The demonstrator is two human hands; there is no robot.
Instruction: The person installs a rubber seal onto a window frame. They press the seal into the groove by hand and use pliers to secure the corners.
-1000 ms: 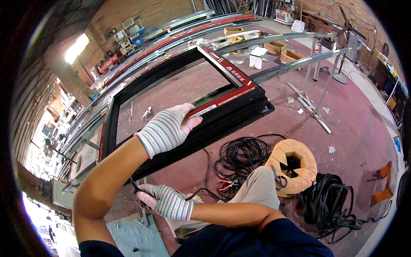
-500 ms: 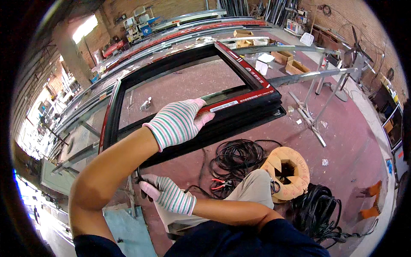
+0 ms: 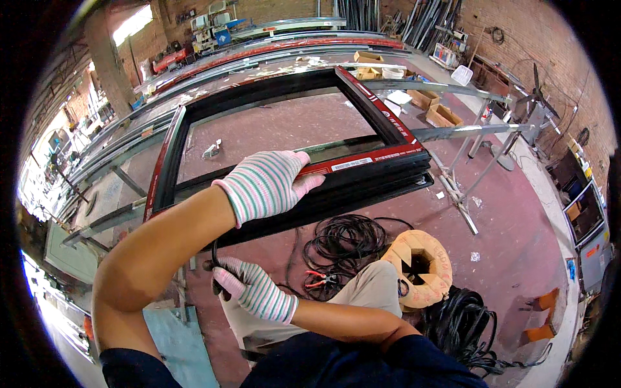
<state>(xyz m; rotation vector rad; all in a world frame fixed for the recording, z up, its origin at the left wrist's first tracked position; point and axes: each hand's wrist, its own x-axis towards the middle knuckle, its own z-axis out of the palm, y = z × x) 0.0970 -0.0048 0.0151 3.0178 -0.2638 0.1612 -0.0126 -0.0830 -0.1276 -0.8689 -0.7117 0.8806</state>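
Note:
A black window frame (image 3: pixel 362 108) with red protective film on its faces lies tilted on metal rails in front of me. My left hand (image 3: pixel 266 186), in a striped knit glove, lies over its near bar, fingers across the top and thumb along the outer side. Lower down and nearer my body, my right hand (image 3: pixel 256 288), gloved alike, is closed around a black rubber strip (image 3: pixel 215 251) that rises toward the frame's near left corner. My left forearm and the frame hide where the strip's upper end goes.
Coiled black strip (image 3: pixel 343 242) and red-handled pliers (image 3: pixel 318 279) lie on the floor by my knee. A cardboard-sided reel (image 3: pixel 424 291) stands beside another black coil (image 3: pixel 459 323). Metal rails (image 3: pixel 462 132) support the frame. Long profiles (image 3: pixel 284 55) and open cardboard boxes (image 3: pixel 443 116) lie farther back.
The view has shifted slightly, so the reel and coils appear farther left. Both hands keep their places, left on the frame and right on the strip.

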